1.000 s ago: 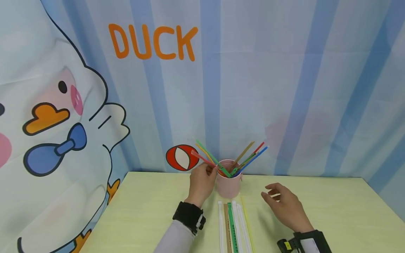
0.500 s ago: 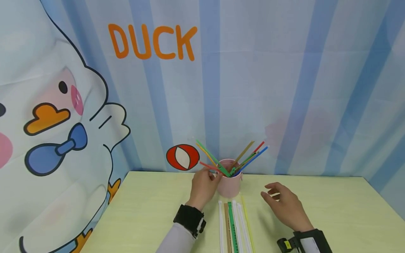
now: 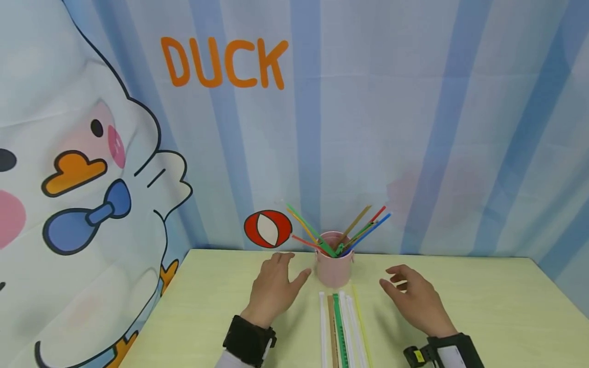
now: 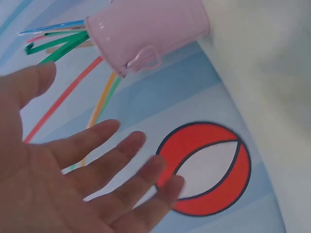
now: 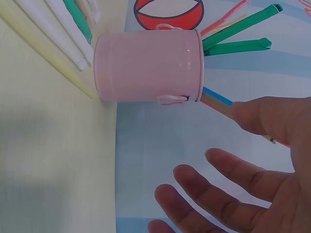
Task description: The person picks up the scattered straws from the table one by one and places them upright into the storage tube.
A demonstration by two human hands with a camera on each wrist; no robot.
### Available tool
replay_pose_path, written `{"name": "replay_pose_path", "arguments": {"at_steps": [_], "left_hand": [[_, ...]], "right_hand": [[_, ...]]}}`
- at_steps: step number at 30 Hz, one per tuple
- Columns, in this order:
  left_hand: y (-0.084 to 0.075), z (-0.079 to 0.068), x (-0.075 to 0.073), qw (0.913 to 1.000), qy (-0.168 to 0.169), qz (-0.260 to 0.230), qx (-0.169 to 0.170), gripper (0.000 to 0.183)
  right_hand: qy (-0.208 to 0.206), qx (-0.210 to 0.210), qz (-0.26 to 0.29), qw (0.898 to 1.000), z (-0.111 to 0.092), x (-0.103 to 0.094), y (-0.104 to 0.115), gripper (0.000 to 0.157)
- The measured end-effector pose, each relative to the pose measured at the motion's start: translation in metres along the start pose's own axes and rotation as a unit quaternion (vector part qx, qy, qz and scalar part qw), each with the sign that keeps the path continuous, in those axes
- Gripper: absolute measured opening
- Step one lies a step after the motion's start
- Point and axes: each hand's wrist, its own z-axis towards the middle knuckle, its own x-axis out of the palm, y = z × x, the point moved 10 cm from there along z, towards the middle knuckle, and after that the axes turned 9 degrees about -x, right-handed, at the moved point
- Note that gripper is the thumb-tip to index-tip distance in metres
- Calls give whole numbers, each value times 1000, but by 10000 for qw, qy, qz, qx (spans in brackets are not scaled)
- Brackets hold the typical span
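A small pink bucket (image 3: 333, 271) stands upright at the back of the table, with several coloured drinking straws leaning out over its rim. The red straw (image 3: 303, 241) slants out to the left, and a blue straw (image 3: 370, 231) out to the right. Left of the bucket, my left hand (image 3: 275, 287) hovers with fingers spread and nothing in it; the left wrist view shows its bare palm. My right hand (image 3: 416, 301) hangs to the bucket's right, fingers loosely bent and holding nothing. Between the hands lies a row of straws, including a green one (image 3: 339, 327) and a brown one (image 3: 332, 332).
The pale yellow table (image 3: 488, 301) ends at a striped blue curtain (image 3: 359, 128) just behind the bucket. Printed on the curtain are a large duck (image 3: 87, 281) at left and a red ball (image 3: 257, 222). White straws (image 3: 323, 327) and a yellow straw (image 3: 361, 327) belong to the row.
The left hand has let go of the red straw, which rests in the bucket, and has drawn back left and toward the front, its fingers opening. The right hand has stayed still.
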Motion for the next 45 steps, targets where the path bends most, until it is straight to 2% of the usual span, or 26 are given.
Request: {"name": "replay_pose_path", "arguments": {"at_steps": [7, 15, 23, 35, 45], "left_hand": [[1, -15, -8, 9994, 260, 209, 101, 77], [1, -24, -2, 9982, 549, 170, 176, 79], [2, -25, 7, 9975, 626, 233, 231, 79], [5, -25, 5, 9973, 626, 311, 229, 77], [5, -24, 1, 9971, 594, 340, 319, 77]], "right_hand": [[4, -59, -187, 9998, -1, -3, 5, 56], [384, 143, -217, 9989, -6, 7, 4, 60], [450, 125, -386, 9982, -5, 10, 1, 59], [544, 68, -373, 9978, -4, 15, 5, 54], [806, 125, -439, 9957, -3, 30, 3, 50]]}}
